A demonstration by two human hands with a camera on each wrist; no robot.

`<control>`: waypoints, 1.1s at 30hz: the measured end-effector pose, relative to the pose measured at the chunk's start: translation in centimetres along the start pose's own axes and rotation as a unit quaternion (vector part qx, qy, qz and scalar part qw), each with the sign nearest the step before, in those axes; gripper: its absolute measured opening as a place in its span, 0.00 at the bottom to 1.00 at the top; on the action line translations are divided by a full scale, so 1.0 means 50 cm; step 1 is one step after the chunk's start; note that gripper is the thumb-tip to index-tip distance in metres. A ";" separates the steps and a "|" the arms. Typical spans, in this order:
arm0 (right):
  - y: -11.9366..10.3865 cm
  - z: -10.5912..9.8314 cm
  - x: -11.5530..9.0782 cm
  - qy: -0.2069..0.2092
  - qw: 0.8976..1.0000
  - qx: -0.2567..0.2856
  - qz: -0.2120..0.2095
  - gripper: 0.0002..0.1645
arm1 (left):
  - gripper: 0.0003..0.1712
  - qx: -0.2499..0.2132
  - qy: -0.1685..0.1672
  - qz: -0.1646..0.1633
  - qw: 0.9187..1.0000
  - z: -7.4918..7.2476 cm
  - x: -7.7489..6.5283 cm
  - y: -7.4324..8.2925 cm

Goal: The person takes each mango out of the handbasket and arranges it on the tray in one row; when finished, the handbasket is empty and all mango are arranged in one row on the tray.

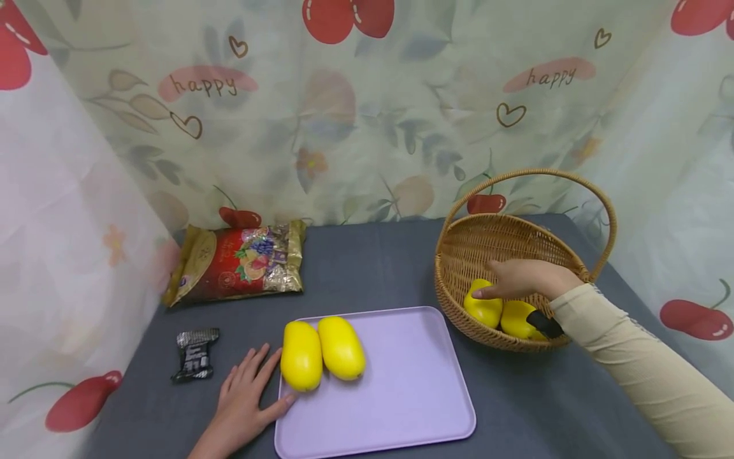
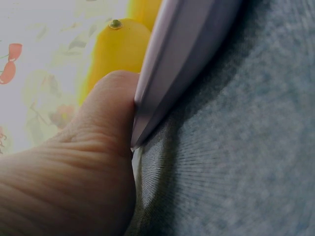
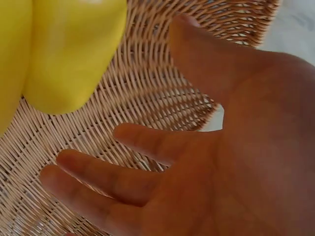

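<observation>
Two smooth, oblong yellow fruits, like mangoes, lie side by side at the left of a lilac tray [image 1: 407, 382]: the left fruit [image 1: 301, 356] and the right fruit [image 1: 341, 348]. My left hand [image 1: 243, 395] rests at the tray's left edge, fingers spread, its thumb touching the rim. Inside a wicker basket [image 1: 459, 255] are two more such fruits, the nearer-left one [image 1: 483, 312] and another [image 1: 516, 319] partly hidden by a black wrist device. Over them reaches my right hand [image 1: 522, 279]; in the right wrist view its fingers are extended, holding nothing, beside the yellow fruit [image 3: 74, 54].
A red and gold snack bag [image 1: 241, 261] lies at the back left. Nearer me is a small black wrapped packet [image 1: 195, 354]. The basket's tall handle [image 1: 539, 172] arches over its opening. A patterned curtain [image 1: 367, 115] closes off the back and sides of the grey tabletop [image 1: 367, 268].
</observation>
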State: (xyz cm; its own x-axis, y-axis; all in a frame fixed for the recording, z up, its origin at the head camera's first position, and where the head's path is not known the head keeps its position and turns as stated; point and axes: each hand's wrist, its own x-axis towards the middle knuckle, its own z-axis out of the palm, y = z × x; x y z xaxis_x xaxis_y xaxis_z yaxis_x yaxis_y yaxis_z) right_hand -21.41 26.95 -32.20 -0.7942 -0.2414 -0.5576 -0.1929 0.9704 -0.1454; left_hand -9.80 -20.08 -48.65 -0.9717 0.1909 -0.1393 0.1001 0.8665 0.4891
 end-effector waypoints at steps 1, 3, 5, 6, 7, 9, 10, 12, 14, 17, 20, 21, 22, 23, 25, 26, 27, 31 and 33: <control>0.000 0.002 0.003 -0.005 1.000 0.004 0.001 0.60 | 0.54 0.000 0.000 -0.001 1.000 0.000 0.000 0.000; 0.001 0.007 0.008 -0.012 1.000 0.011 0.002 0.60 | 0.55 0.000 0.000 -0.003 1.000 0.000 0.001 0.000; 0.000 0.012 0.012 -0.020 1.000 0.017 0.007 0.60 | 0.55 0.000 -0.001 -0.005 1.000 0.000 0.002 0.000; -0.001 0.014 0.013 -0.023 1.000 0.018 0.011 0.60 | 0.55 0.000 -0.002 -0.005 1.000 0.000 0.002 0.000; -0.001 0.015 0.014 -0.022 1.000 0.013 0.015 0.60 | 0.55 -0.002 -0.002 -0.005 1.000 -0.001 0.002 0.000; -0.001 0.018 0.014 -0.020 1.000 0.001 0.024 0.60 | 0.55 -0.002 -0.002 -0.005 1.000 -0.001 0.002 0.000; -0.001 0.019 0.015 -0.019 0.999 -0.005 0.028 0.60 | 0.55 -0.002 -0.001 -0.005 1.000 -0.001 0.002 0.001; 0.001 0.020 0.016 -0.019 0.999 -0.013 0.027 0.60 | 0.55 -0.002 0.000 -0.005 1.000 -0.001 0.001 0.001; 0.004 0.022 0.020 -0.023 0.999 -0.008 0.024 0.60 | 0.56 0.001 -0.001 -0.006 1.000 -0.001 0.001 0.002; 0.006 0.024 0.025 -0.034 0.999 0.019 0.008 0.60 | 0.56 0.003 -0.004 -0.011 1.000 -0.001 0.002 0.001; 0.007 0.025 0.029 -0.038 0.998 0.042 -0.004 0.59 | 0.57 0.006 -0.007 -0.016 1.000 0.000 0.003 0.001; 0.007 0.025 0.030 -0.038 0.998 0.049 -0.008 0.59 | 0.57 0.006 -0.007 -0.016 1.000 0.000 0.003 0.001; 0.007 0.025 0.031 -0.039 0.998 0.053 -0.011 0.59 | 0.57 0.006 -0.006 -0.015 1.000 0.000 0.003 0.001; 0.007 0.025 0.032 -0.039 0.998 0.057 -0.013 0.59 | 0.57 0.005 -0.006 -0.014 1.000 0.001 0.002 0.000; 0.007 0.026 0.032 -0.039 0.997 0.061 -0.015 0.59 | 0.57 0.004 -0.004 -0.011 1.000 0.002 0.002 0.000; 0.007 0.027 0.033 -0.038 0.997 0.061 -0.016 0.59 | 0.56 0.003 -0.002 -0.009 1.000 0.002 0.002 0.000; 0.007 0.027 0.033 -0.037 0.997 0.063 -0.017 0.59 | 0.56 0.002 -0.001 -0.007 1.000 0.002 0.002 0.000; 0.007 0.030 0.035 -0.029 0.997 0.070 -0.029 0.58 | 0.56 0.001 0.001 -0.005 1.000 0.001 0.001 0.000; 0.006 0.031 0.037 -0.026 0.996 0.073 -0.035 0.58 | 0.56 0.002 0.000 -0.006 1.000 0.001 0.001 0.000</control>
State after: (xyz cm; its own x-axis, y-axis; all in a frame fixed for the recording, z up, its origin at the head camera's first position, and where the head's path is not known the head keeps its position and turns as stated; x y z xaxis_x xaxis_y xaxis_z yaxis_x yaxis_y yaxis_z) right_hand -22.03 26.81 -34.54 -0.7494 -0.3132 -0.5834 -0.1583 0.9403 -0.3014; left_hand -9.82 -20.05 -48.67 -0.9730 0.1799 -0.1445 0.0890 0.8702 0.4845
